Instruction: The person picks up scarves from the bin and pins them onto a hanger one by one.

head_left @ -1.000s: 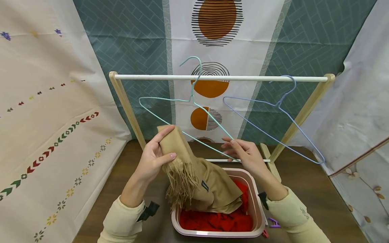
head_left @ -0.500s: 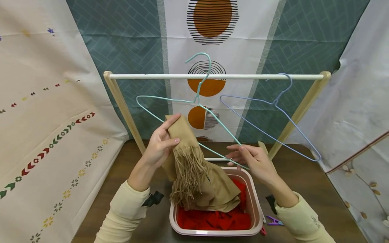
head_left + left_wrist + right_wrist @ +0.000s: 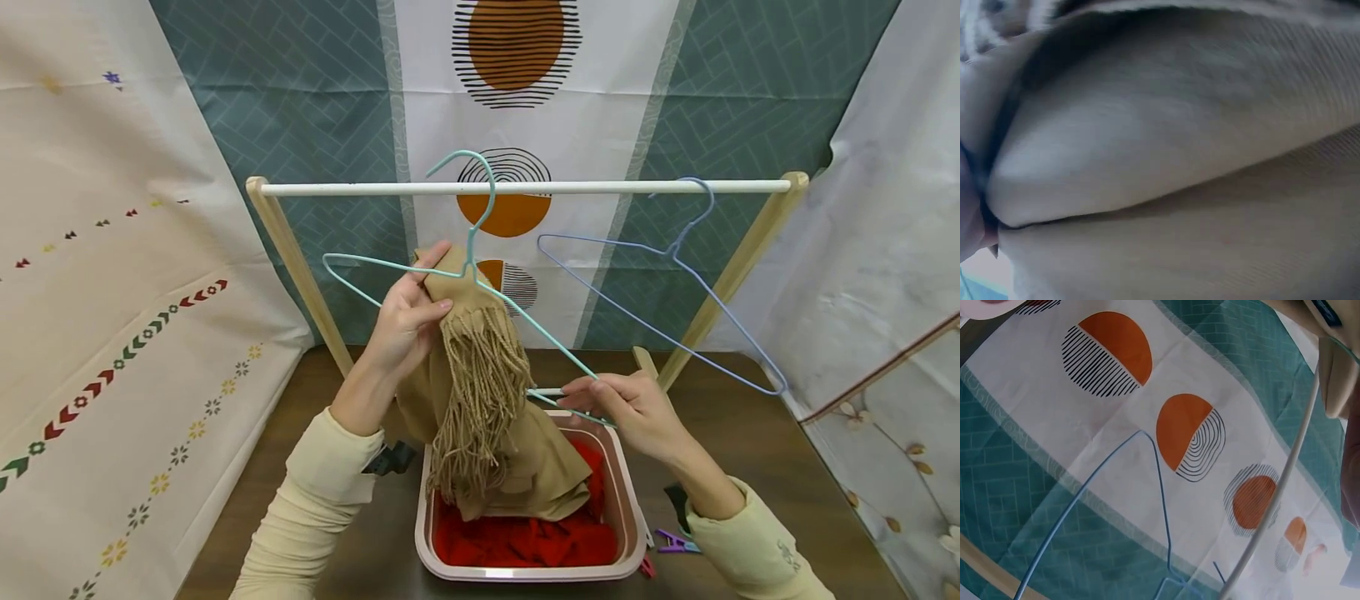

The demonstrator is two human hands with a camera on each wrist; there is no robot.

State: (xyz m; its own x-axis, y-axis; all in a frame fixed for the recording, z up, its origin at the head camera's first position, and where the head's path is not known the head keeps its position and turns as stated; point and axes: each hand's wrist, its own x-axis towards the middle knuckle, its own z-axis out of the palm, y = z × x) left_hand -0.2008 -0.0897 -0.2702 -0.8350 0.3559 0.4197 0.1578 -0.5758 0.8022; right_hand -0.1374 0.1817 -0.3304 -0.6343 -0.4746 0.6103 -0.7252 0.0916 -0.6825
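My left hand [image 3: 401,321] pinches the fringed end of a tan scarf [image 3: 420,396], thumb in front. Long tassels [image 3: 483,375] hang from that end, and the scarf trails down into a pink basin [image 3: 632,500]. A mint-green hanger [image 3: 542,333] tilts in front of the rack, its lower right corner pinched by my right hand [image 3: 630,408]. The hanger's shoulder crosses in front of the scarf's top, while part of its lower bar is hidden behind the scarf. Scarf folds [image 3: 1147,144] fill the left wrist view.
Red cloth [image 3: 555,546] lies in the basin. A blue hanger [image 3: 675,248] hangs from the white rail [image 3: 600,187] of a wooden rack. Right of the basin are a purple clothespin [image 3: 675,543] and a red one [image 3: 647,567]. Patterned fabric hangs behind.
My left hand has risen with the scarf end, which now overlaps the hanger's upper part. The hanger's hook has swung right, then back left and lower. My right hand has moved slightly right and down.
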